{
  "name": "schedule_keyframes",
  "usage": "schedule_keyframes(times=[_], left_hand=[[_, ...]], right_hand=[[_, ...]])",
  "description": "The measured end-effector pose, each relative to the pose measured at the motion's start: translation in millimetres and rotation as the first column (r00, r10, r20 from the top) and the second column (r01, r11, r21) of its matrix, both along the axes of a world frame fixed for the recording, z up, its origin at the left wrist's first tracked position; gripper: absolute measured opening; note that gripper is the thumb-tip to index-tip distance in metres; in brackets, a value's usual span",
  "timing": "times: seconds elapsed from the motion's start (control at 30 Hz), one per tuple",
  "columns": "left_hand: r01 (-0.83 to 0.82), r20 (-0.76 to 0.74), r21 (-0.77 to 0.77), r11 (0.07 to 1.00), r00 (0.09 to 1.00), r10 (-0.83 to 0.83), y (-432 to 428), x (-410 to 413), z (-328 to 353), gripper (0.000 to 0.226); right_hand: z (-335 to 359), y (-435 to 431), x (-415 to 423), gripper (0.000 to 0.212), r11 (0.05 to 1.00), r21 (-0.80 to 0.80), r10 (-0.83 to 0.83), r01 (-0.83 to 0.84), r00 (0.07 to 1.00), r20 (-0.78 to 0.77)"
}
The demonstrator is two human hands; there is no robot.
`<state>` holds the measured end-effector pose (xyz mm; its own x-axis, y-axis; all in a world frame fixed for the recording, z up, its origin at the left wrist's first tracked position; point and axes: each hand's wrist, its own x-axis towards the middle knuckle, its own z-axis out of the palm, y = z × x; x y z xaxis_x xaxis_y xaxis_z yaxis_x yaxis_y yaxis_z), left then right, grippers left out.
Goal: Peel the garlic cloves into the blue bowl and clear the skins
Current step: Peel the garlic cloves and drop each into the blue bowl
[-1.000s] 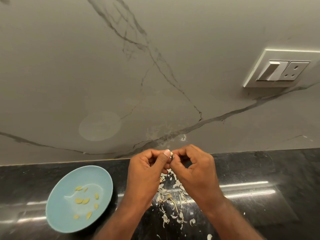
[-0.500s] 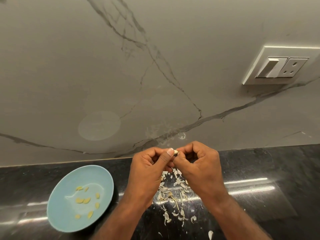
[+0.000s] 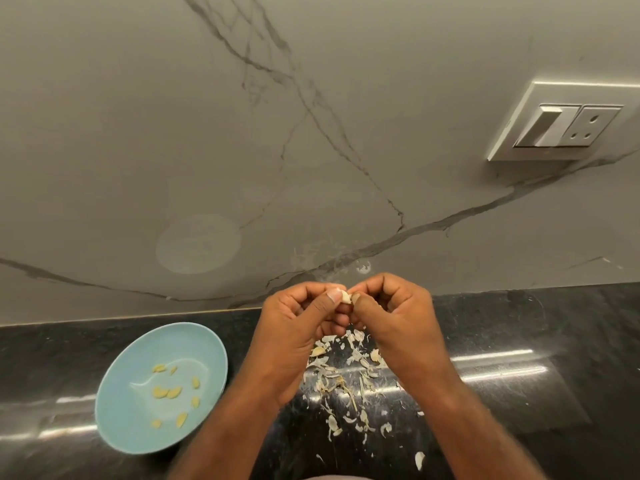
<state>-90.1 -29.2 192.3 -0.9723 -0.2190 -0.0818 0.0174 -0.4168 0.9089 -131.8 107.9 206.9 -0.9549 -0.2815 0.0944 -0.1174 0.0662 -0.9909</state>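
Both hands work above the middle of the glossy black stone counter (image 3: 519,327), close to its back edge where it meets the grey veined marble wall (image 3: 242,150). The left hand (image 3: 298,327) and the right hand (image 3: 398,320) are knuckle to knuckle, fingers curled in, and their thumbs and forefingers pinch one small pale garlic clove (image 3: 345,297) between them. A second ago only a dull, greyish speck showed between the thumbs. Now a cleaner, whiter face of the clove is exposed, which suggests that part of its skin has come away, though the clove is too small here to say whether any skin still clings to the hidden side. The shallow light-blue round bowl (image 3: 124,420) sits near the counter's front left, well apart from the hands, and holds the same scatter of yellowish peeled cloves (image 3: 167,392) as before, so nothing new has gone in. The loose heap of papery white skins (image 3: 341,372) lies directly under the hands and trails toward the front edge, where one stray white flake (image 3: 419,460) sits on its own. I judge this clove nearly ready to go left into the bowl. The skins have not been cleared, and I cannot see any unpeeled cloves waiting. A white switch-and-socket plate (image 3: 568,123) is on the wall at the upper right.
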Motion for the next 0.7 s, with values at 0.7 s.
schedule_keyframes(times=[0.7], left_hand=[[0.033, -0.009, -0.373, 0.927, 0.999, -0.039, -7.9, 2.8, -2.6, 0.007]], right_hand=[[-0.3, 3.0, -4.9, 0.013, 0.994, -0.106, 0.007, -0.007, 1.0, 0.003]])
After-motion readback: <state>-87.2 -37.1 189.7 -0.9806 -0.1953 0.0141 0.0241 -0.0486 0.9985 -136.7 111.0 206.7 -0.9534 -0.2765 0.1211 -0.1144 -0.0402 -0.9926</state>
